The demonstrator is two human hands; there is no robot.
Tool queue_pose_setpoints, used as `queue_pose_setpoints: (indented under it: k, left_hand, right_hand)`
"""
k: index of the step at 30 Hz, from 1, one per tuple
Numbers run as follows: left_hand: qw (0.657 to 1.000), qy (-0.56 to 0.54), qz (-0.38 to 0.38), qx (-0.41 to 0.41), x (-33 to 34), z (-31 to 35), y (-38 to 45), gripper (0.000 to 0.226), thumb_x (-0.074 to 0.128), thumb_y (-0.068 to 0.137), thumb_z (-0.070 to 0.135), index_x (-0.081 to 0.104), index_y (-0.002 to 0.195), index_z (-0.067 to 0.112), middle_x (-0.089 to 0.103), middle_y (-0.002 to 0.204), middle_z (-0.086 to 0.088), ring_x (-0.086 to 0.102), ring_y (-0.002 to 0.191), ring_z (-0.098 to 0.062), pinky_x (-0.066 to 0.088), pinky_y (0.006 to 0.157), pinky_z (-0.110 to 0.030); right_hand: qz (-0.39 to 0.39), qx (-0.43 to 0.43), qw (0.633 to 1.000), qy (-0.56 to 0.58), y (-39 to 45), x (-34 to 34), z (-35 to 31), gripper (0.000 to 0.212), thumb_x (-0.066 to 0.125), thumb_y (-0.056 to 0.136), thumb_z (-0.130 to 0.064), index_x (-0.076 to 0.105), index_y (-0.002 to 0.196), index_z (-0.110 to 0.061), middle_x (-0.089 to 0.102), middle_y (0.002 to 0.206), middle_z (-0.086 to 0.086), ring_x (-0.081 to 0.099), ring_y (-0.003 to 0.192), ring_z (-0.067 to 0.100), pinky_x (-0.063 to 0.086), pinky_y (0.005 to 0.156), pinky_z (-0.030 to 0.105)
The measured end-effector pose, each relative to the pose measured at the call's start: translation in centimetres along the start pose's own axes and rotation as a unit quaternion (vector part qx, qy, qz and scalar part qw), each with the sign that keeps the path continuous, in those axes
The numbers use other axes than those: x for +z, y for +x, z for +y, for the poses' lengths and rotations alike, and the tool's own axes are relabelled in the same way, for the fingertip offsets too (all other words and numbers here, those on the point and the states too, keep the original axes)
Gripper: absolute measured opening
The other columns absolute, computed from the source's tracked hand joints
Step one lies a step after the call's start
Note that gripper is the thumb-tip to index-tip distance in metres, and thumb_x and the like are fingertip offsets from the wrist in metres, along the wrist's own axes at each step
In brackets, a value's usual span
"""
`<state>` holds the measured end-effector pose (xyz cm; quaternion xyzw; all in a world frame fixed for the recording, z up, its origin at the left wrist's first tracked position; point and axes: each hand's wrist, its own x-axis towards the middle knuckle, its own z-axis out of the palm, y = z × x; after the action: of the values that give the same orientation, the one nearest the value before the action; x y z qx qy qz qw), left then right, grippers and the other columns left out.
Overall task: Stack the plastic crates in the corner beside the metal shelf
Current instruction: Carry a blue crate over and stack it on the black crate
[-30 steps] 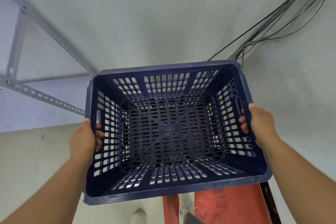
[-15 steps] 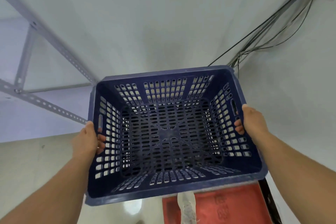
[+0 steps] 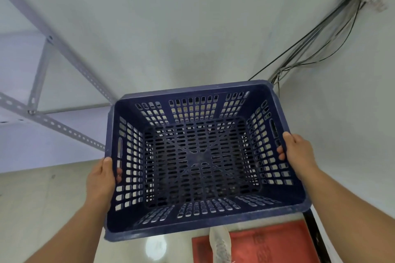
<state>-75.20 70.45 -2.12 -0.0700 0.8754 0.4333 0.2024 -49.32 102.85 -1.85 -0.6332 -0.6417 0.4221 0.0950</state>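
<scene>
Head view: a dark blue crate [image 3: 201,160] is held off the floor, mouth up toward the camera, its slotted bottom facing down. Its long axis runs left to right, from one hand to the other, and the far right corner points toward the room corner. The left hand [image 3: 101,179] grips the crate's left short wall, thumb on the rim and fingertips poking through the slots. The right hand [image 3: 296,152] clamps the right short wall the same way, just below the handle slot. The hands are well apart, one at each end.

Below the crate lies a pale glossy floor [image 3: 42,198]; behind it rise white walls [image 3: 171,28] that meet in a corner past the crate's far right. Left of the crate stands the shelf [image 3: 53,123], its perforated grey struts crossing. Cables [image 3: 310,49] run down the corner, above the crate's far right corner. A red mat [image 3: 267,243] lies on the floor under the crate's near right edge, with a whitish strip [image 3: 220,243] over its left part.
</scene>
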Motion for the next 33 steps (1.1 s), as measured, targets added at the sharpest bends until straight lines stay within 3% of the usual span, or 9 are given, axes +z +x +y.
queue_pose_setpoints:
  k: [6, 13, 19, 24, 33]
  left_hand:
    - [1.000, 0.029, 0.002, 0.012, 0.5, 0.1, 0.3, 0.036, 0.029, 0.103, 0.031, 0.054, 0.096, 0.005, 0.056, 0.076, -0.010, 0.050, 0.068, -0.024, 0.039, 0.059, -0.031]
    - [0.998, 0.050, 0.026, 0.026, 0.9, -1.0, 0.1, 0.039, 0.028, 0.103, 0.033, 0.054, 0.094, 0.005, 0.056, 0.074, -0.009, 0.049, 0.066, -0.023, 0.038, 0.061, -0.033]
    - [0.996, 0.078, 0.038, 0.031, 1.6, -0.9, 0.4, 0.041, 0.025, 0.103, 0.037, 0.052, 0.098, 0.007, 0.059, 0.082, -0.010, 0.054, 0.076, -0.029, 0.040, 0.071, -0.037]
    - [0.998, 0.061, -0.006, 0.025, 0.7, 0.1, 0.0, 0.040, 0.025, 0.104, 0.032, 0.053, 0.101, 0.005, 0.057, 0.082, -0.014, 0.050, 0.067, -0.023, 0.037, 0.059, -0.032]
    - [0.999, 0.030, -0.021, 0.018, 1.8, -0.2, -0.4, 0.038, 0.028, 0.104, 0.033, 0.053, 0.097, 0.006, 0.055, 0.076, -0.011, 0.051, 0.069, -0.026, 0.044, 0.066, -0.038]
  right_hand:
    - [-0.026, 0.010, 1.000, -0.006, 0.6, 0.0, 0.2, 0.035, 0.034, 0.101, -0.030, 0.057, 0.095, -0.004, 0.059, 0.071, 0.010, 0.050, 0.054, 0.022, 0.040, 0.056, 0.032]
    - [-0.017, 0.001, 1.000, -0.021, 0.8, 0.4, 0.7, 0.035, 0.034, 0.100, -0.032, 0.057, 0.097, -0.005, 0.061, 0.072, 0.010, 0.053, 0.057, 0.024, 0.042, 0.058, 0.034]
    - [-0.009, -0.014, 0.999, -0.048, 1.1, 0.7, 0.8, 0.035, 0.031, 0.101, -0.034, 0.055, 0.101, -0.009, 0.061, 0.074, 0.010, 0.054, 0.060, 0.023, 0.039, 0.056, 0.030]
    - [-0.018, 0.002, 0.998, -0.052, 0.9, 0.2, 0.2, 0.038, 0.031, 0.101, -0.034, 0.057, 0.101, -0.005, 0.061, 0.072, 0.009, 0.054, 0.057, 0.024, 0.039, 0.056, 0.031]
    - [-0.003, 0.011, 0.999, -0.031, 1.1, -1.1, 1.2, 0.036, 0.033, 0.101, -0.033, 0.056, 0.098, -0.005, 0.061, 0.075, 0.013, 0.052, 0.057, 0.025, 0.042, 0.061, 0.035]
